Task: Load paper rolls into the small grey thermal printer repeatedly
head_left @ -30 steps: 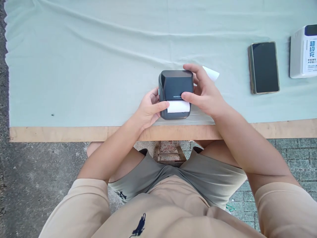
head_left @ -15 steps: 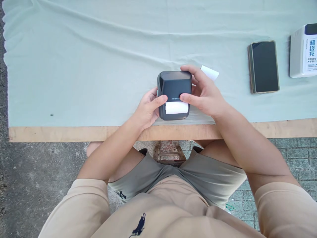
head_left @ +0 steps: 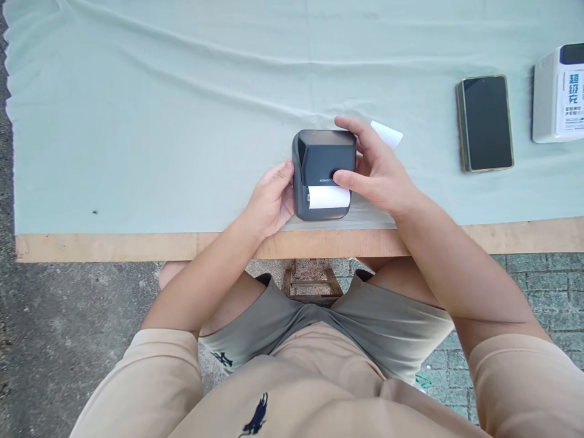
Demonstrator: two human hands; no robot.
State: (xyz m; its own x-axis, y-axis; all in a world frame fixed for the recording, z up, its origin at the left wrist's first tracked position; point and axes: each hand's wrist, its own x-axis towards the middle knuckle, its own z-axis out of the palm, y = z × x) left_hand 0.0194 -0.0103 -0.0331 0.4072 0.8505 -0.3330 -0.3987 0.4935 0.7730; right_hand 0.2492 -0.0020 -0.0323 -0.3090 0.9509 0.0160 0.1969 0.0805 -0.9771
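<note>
1. A small dark grey label printer (head_left: 325, 159) stands on the pale green cloth (head_left: 159, 121), close to the near edge of the wooden table (head_left: 114, 246), right in front of the seated person.
2. A white strip of label paper (head_left: 329, 196) shows at the slot on the printer's near face, just under the printed brand name.
3. The right hand (head_left: 376, 170) grips the printer from its right side: the fingers curl over the far top corner and the thumb presses flat on the near face, touching the top edge of the label paper.
4. The left hand (head_left: 271, 198) rests against the printer's left side, loosely cupped with the fingers half curled; the fingertips touch the casing, but whether they grip it cannot be told.
5. A white slip of paper (head_left: 387, 134) lies on the cloth just behind the right hand, partly hidden by its fingers.
6. Well off to the right, a smartphone (head_left: 485, 123) lies face up with a dark screen.
7. Beyond it, at the right edge of the view, stands a white box-shaped device (head_left: 554, 94) with blue printed characters on its label, cut off by the frame.
</note>
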